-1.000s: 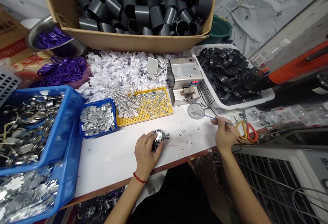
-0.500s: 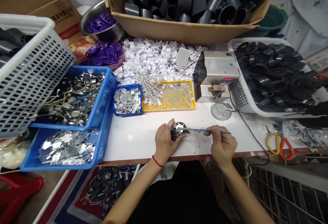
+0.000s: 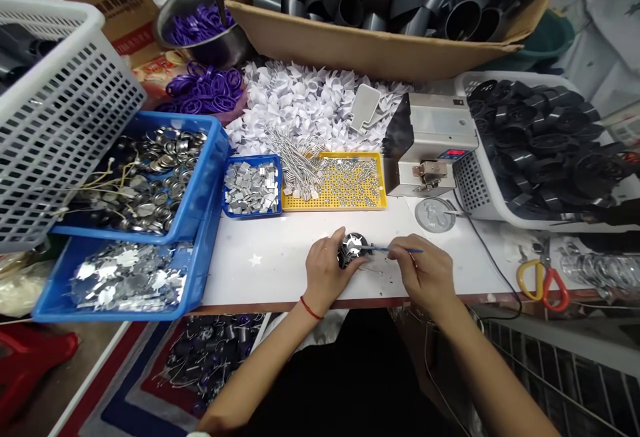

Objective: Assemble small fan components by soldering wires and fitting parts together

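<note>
My left hand [image 3: 325, 267], with a red string at its wrist, has thumb and fingers closed around a small round black plastic part [image 3: 344, 258]. Inside that part lies a shiny, star-like metal piece [image 3: 355, 244]. Between the fingertips of my right hand [image 3: 425, 272] is a thin blue stick-like tool [image 3: 383, 248]. Its far end reaches the metal piece; whether it touches is too small to tell. A small blue tray of flat metal pieces [image 3: 277, 165] and a yellow tray [image 3: 333, 205] with short wires and small metal bits stand beyond my hands.
Behind the trays sit a white pile [image 3: 305, 100] and a metal machine with a red display [image 3: 440, 120]. A round clear disc [image 3: 435, 216] and scissors [image 3: 544, 278] lie on the right. Blue bins [image 3: 213, 157] stand left, a basket of black parts [image 3: 500, 214] right.
My right hand has shifted left, closer to my left hand, and grips the blue tool nearer its tip end. My left hand still holds the black part. The whole view has shifted slightly.
</note>
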Action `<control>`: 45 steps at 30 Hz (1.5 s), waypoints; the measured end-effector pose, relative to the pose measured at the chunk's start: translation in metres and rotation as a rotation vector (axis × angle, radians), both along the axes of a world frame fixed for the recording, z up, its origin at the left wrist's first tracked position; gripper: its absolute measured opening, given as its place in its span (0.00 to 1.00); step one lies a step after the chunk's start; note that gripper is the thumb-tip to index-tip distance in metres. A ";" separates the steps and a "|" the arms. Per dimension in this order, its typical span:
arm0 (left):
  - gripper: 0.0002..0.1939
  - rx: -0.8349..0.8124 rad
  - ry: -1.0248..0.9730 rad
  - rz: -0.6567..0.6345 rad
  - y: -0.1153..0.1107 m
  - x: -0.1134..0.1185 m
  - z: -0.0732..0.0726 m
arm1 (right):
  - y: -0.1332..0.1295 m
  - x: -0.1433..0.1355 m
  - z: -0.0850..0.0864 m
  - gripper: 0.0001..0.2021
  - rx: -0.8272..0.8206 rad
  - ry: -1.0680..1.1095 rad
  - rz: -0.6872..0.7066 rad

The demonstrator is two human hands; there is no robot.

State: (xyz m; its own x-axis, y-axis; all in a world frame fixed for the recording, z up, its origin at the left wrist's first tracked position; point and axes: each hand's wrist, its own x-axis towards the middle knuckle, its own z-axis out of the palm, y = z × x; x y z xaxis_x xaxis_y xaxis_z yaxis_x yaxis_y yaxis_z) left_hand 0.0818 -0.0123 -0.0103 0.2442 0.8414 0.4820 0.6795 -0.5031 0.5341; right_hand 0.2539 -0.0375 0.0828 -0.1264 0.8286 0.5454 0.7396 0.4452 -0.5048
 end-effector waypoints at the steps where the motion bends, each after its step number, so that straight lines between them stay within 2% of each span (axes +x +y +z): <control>1: 0.35 0.004 0.000 0.001 0.000 0.000 -0.001 | 0.004 0.000 0.003 0.08 0.004 -0.052 0.026; 5: 0.34 -0.006 0.006 -0.002 0.000 0.000 -0.002 | 0.013 0.004 0.009 0.07 0.021 -0.219 0.092; 8: 0.35 -0.004 0.010 -0.001 0.000 0.000 -0.002 | 0.013 0.009 0.008 0.07 0.023 -0.261 0.109; 16: 0.34 -0.009 0.018 -0.004 0.000 0.000 -0.002 | 0.006 0.017 0.004 0.06 0.000 -0.253 0.124; 24: 0.34 -0.006 0.014 -0.005 0.000 -0.001 -0.002 | 0.000 0.021 -0.001 0.06 0.045 -0.150 0.082; 28: 0.35 0.010 0.008 -0.010 0.001 0.000 -0.004 | -0.003 0.022 -0.008 0.07 0.026 0.000 0.015; 31: 0.35 0.005 -0.005 -0.008 0.002 0.003 -0.003 | -0.005 0.026 -0.014 0.09 -0.028 0.173 -0.134; 34: 0.36 0.012 -0.036 -0.025 0.001 0.000 0.001 | -0.008 0.033 -0.018 0.12 -0.109 0.532 -0.343; 36: 0.41 0.025 -0.054 -0.042 -0.001 -0.009 0.006 | -0.012 0.036 -0.019 0.13 -0.141 0.806 -0.378; 38: 0.46 -0.007 -0.071 -0.065 -0.006 -0.023 0.008 | -0.019 0.033 -0.019 0.11 -0.160 0.876 -0.329; 42: 0.41 -0.254 -0.162 -0.087 -0.018 -0.045 0.000 | -0.030 0.010 -0.020 0.09 -0.184 0.536 -0.078; 45: 0.39 -0.357 -0.226 -0.063 -0.021 -0.047 -0.007 | -0.027 -0.007 -0.022 0.09 -0.175 0.421 0.066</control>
State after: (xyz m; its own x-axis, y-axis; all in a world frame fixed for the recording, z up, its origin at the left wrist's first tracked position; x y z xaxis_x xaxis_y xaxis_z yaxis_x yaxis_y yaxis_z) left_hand 0.0345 -0.0337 -0.0171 0.2216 0.9521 0.2106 0.4991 -0.2962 0.8143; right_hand 0.2467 -0.0645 0.0613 0.0209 0.9103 0.4135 0.4267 0.3659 -0.8271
